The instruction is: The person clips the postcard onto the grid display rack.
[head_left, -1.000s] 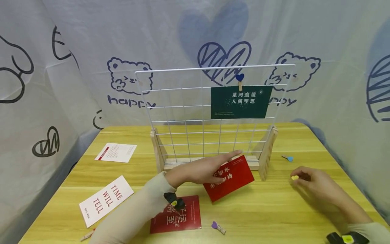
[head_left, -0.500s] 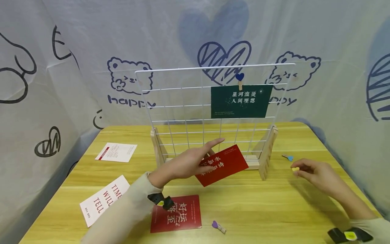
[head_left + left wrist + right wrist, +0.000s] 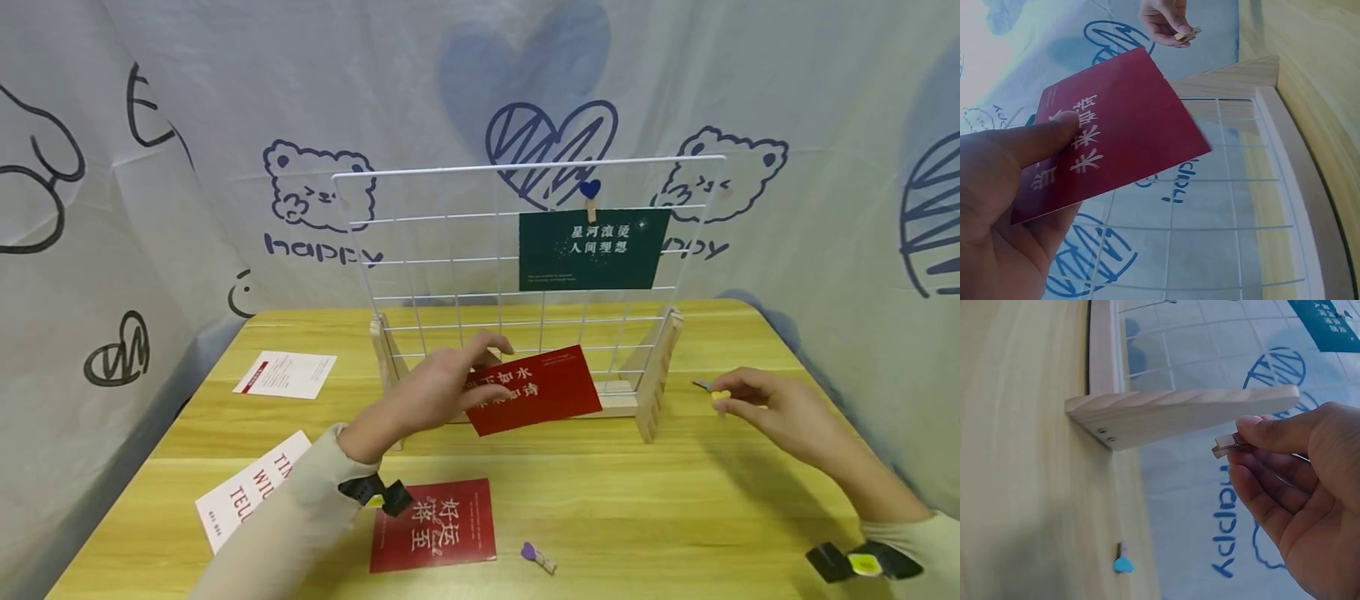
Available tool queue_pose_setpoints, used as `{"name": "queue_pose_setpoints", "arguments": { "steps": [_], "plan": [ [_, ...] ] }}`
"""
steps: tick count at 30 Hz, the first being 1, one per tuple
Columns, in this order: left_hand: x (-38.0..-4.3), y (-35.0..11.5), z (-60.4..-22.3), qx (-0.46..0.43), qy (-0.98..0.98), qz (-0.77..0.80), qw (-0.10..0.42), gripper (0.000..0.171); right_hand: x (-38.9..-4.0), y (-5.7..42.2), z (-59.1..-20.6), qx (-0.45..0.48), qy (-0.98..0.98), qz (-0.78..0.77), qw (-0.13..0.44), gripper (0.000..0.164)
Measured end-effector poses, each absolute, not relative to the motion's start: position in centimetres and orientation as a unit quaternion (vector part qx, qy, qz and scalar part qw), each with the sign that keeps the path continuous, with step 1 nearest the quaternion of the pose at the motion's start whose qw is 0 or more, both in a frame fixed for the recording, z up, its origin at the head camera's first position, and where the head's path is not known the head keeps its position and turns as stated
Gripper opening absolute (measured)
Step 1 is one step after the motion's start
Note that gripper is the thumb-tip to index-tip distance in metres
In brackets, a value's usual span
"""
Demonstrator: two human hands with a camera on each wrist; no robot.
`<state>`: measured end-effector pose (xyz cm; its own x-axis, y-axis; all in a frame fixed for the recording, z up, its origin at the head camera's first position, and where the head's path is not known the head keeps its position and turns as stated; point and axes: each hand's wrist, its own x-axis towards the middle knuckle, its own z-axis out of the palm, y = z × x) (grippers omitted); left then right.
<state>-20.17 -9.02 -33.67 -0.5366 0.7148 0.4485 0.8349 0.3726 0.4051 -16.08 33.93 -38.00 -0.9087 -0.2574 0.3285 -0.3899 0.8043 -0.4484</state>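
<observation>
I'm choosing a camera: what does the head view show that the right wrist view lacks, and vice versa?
Only head: the left hand with its red card, the purple heart clip and the TIME WILL TELL card.

Only right wrist: two dark marks on the wooden foot.

Both: the right hand pinching a clip, the green card, the light blue heart clip, partly hidden in head.

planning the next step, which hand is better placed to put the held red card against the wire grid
Probably the left hand: it pinches the red card in front of the wire grid. The right hand, off to the side, pinches a yellow heart clip.
</observation>
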Motion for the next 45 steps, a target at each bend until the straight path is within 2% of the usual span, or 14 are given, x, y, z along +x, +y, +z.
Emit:
{"name": "queue_pose_setpoints", "arguments": {
  "steps": [5,19,31,45],
  "plan": [
    [-20.3,-9.5,-33.1,-0.459,-0.821,-0.309,0.139,0.036,-16.5,33.1,-36.6,0.196,-0.935,0.247,0.165,0.018],
    [-21.0,-10.9,-31.5,-0.461,-0.793,-0.354,0.184,0.028,-17.6,30.5,-32.3,0.238,-0.916,0.232,0.224,0.025],
    [-21.3,-11.8,-30.0,-0.409,-0.821,-0.349,0.192,0.024,-18.1,28.5,-29.7,0.266,-0.902,0.24,0.242,0.023],
    [-21.8,-12.5,-28.1,-0.392,-0.835,-0.324,0.21,0.022,-18.6,25.7,-26.9,0.28,-0.896,0.242,0.243,0.019]
  ]
}}
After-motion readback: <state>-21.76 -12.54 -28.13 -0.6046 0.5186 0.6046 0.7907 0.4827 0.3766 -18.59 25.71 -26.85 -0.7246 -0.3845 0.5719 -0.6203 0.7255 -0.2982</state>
